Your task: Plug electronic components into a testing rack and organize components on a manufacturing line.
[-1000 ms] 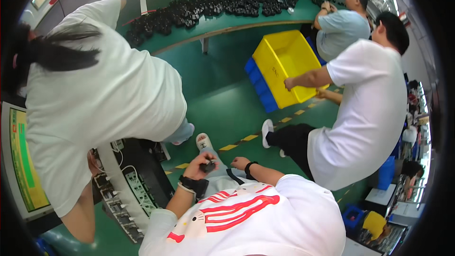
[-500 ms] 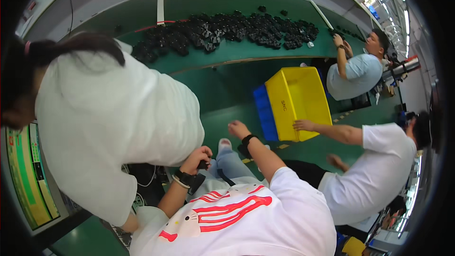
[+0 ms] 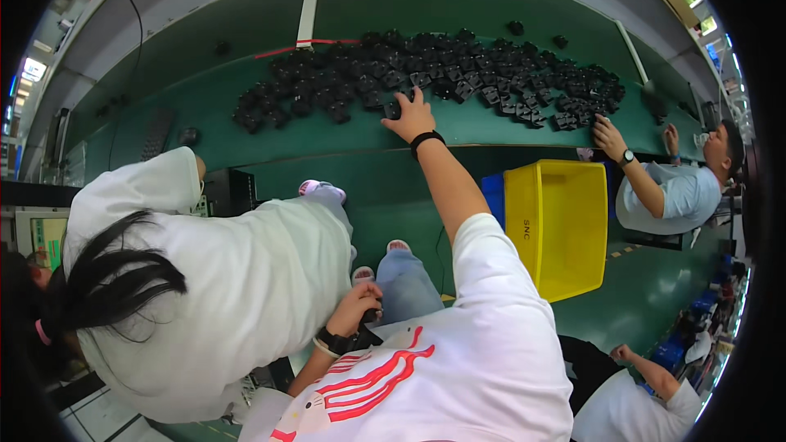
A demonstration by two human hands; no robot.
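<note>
A long pile of small black plastic parts [image 3: 483,65] lies along the green workbench [image 3: 360,127]. My right hand [image 3: 409,121], a black band on its wrist, stretches over the bench to the near side of this pile. Its thumb and fingers close round one black plastic part [image 3: 393,110]. Low in front of my body, beside my lap, my left hand [image 3: 357,308] is curled round a small black object [image 3: 372,315]. The fingers cover most of that object, so its kind cannot be made out.
A yellow bin [image 3: 532,233] stands on the floor right of my arm, partly over a blue bin [image 3: 493,196]. A person in white [image 3: 221,295] is close on my left. Another person [image 3: 667,196] works at the bench's right. One more person [image 3: 639,405] is at lower right.
My right hand has gone from near my body forward to the pile and closed on a part. My left hand stays low. The person at lower right no longer touches the yellow bin.
</note>
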